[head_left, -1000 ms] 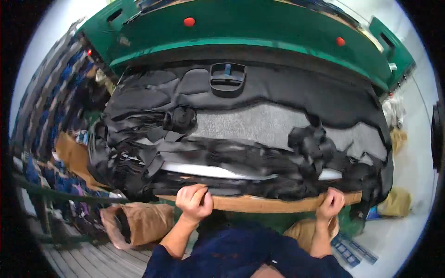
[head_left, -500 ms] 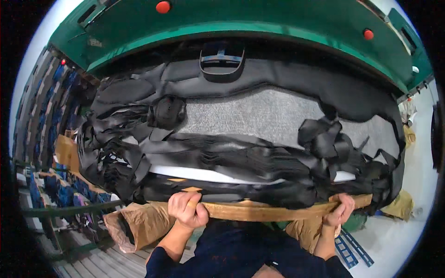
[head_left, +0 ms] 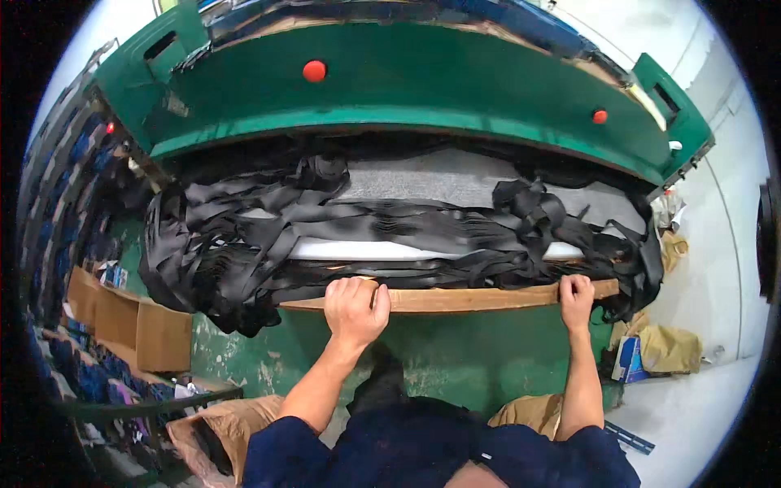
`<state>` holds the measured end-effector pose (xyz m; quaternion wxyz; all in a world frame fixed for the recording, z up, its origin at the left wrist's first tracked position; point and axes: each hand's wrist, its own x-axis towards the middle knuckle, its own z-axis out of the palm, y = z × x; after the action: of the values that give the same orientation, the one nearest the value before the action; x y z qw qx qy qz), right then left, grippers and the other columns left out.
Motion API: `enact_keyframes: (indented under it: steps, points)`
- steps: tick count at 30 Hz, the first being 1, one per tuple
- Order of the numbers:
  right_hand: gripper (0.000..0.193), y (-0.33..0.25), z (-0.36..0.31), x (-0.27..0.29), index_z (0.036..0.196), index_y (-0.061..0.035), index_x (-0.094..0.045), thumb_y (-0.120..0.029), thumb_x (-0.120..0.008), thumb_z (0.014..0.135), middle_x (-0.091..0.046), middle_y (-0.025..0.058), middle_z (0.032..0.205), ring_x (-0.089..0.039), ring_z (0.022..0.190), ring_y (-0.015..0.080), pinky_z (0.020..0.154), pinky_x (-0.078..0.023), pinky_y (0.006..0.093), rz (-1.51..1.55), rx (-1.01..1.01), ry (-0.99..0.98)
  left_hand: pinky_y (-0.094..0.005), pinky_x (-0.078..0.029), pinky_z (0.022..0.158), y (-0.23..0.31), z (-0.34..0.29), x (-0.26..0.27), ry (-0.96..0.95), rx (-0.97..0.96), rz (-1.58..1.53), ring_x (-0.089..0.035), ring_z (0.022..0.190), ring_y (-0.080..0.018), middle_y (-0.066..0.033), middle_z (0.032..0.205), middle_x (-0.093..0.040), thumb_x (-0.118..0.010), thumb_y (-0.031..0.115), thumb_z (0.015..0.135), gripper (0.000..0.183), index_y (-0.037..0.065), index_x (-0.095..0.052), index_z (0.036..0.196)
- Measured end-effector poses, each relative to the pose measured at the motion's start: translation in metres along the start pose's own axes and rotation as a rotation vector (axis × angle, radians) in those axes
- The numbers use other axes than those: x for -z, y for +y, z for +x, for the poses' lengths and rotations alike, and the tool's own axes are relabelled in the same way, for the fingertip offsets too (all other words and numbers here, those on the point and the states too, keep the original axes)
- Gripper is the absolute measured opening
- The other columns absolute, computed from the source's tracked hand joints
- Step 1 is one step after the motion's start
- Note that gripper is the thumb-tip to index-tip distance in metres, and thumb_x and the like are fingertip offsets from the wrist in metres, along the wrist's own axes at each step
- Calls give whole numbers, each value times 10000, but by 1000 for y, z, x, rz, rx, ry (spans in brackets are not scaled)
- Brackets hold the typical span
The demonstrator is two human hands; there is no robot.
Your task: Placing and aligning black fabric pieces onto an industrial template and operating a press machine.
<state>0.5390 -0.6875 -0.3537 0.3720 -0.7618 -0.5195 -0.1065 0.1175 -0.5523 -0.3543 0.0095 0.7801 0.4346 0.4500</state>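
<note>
In the head view, the tan board's [head_left: 472, 299] near edge runs from left to right in front of the person, with worn green floor [head_left: 455, 350] showing between it and the dark blue shirt [head_left: 382, 447]. On the far side, a green machine panel [head_left: 455, 89] with two red knobs [head_left: 314, 71] stands across the scene; a pale wall [head_left: 732, 244] bounds the right.

To the left sits an open cardboard box [head_left: 163, 337], its contents hard to make out. Near left, a crumpled paper bag [head_left: 244, 411] gapes around something dark; a second brown bag [head_left: 525, 411] lies partly hidden beside the right forearm.

The left hand [head_left: 355, 311] has its grip clamped on the board left of centre; the right hand [head_left: 577, 301] has its grip clamped near the right end. Just beyond both lie heaped black strips [head_left: 407, 224], around a white piece [head_left: 366, 250], with a grey textured surface [head_left: 423, 179] farther off.
</note>
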Motion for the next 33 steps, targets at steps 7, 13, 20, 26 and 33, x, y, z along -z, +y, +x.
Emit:
enact_keyframes:
  steps: [7,13,20,26,33]
  points:
    - [160,11,5,-3,770,-35,-653,-155,-703,864,-661,104,800,-603,803,300,767,-437,433,-43,-4,-22,-443,-423,702,-2,6,-5,-23,1,-23,-577,713,-308,-86,736,-601,-713,170,783,152,85,-605,718]
    - [245,4,39,9,734,8,-638,-167,-686,898,-590,59,653,-572,668,170,640,-456,336,229,-201,-153,-453,-457,662,-17,27,5,-296,-19,-35,-615,717,-328,-132,732,-637,-713,214,804,149,67,-690,788]
    - [220,3,238,19,894,11,-606,-178,-573,1003,-572,14,747,-499,684,85,623,-430,278,415,79,188,-448,-503,697,-58,246,12,224,-164,-8,-641,778,-348,-134,843,-677,-704,125,869,99,42,-670,911]
    - [202,16,333,-74,920,-34,-521,-197,-486,1034,-553,173,817,-567,739,356,658,-447,439,159,66,517,-485,-439,635,-93,312,-25,322,-131,248,-544,690,-377,-149,698,-537,-625,148,903,216,51,-535,733]
    - [173,22,329,-82,901,-22,-504,-143,-506,1025,-508,167,770,-525,684,355,629,-436,443,227,115,570,-474,-441,647,-82,306,-36,257,-61,330,-542,712,-366,-141,739,-545,-628,135,891,206,40,-508,753]
